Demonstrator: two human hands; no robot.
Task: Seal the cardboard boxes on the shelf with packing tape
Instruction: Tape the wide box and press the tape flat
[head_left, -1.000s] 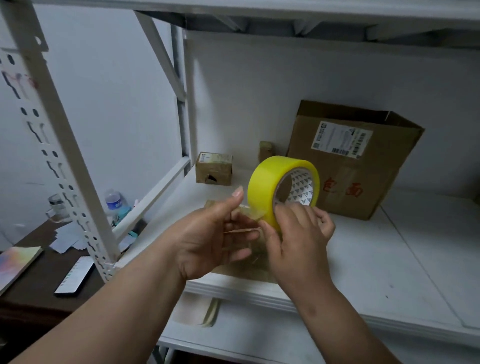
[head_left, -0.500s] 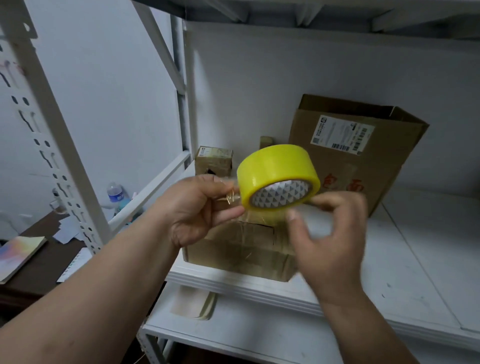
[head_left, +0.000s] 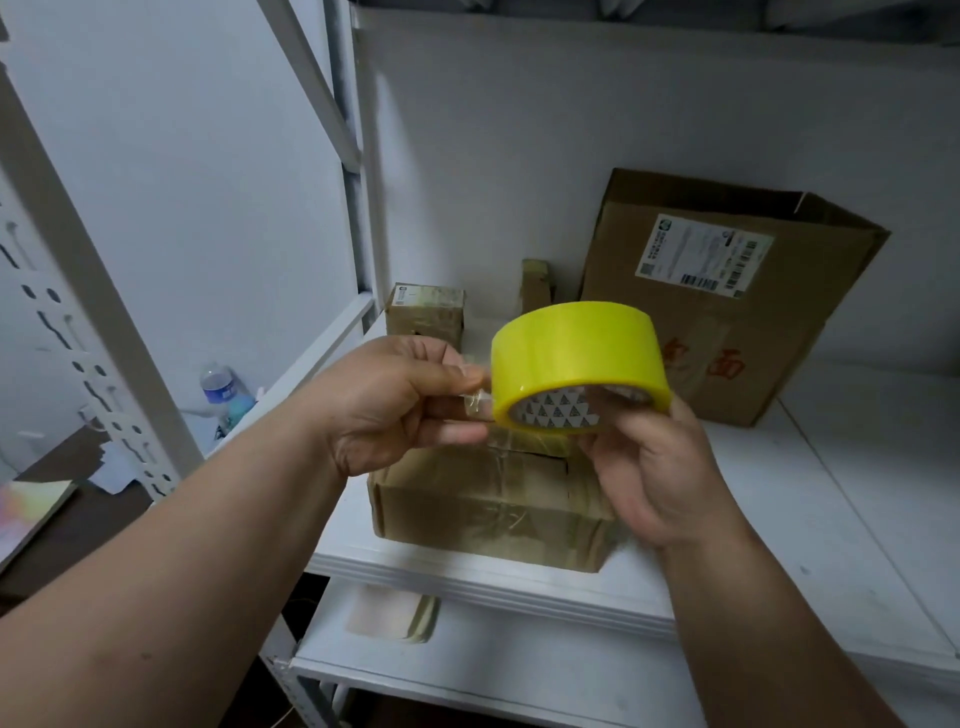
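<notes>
Both bare forearms reach forward and up from the near edge toward the middle of the view. The left forearm comes in from the lower left, its wrist bent slightly, and the left hand (head_left: 395, 402) shows its back to the camera. Its thumb and curled fingers (head_left: 457, 431) pinch the loose clear end of the yellow roll of packing tape (head_left: 576, 358). The right forearm rises from the lower right. The right hand (head_left: 660, 467) sits just under the roll, palm turned left, its fingers reaching up into the roll's core and holding it from below. The two hands are close together, level with each other.
</notes>
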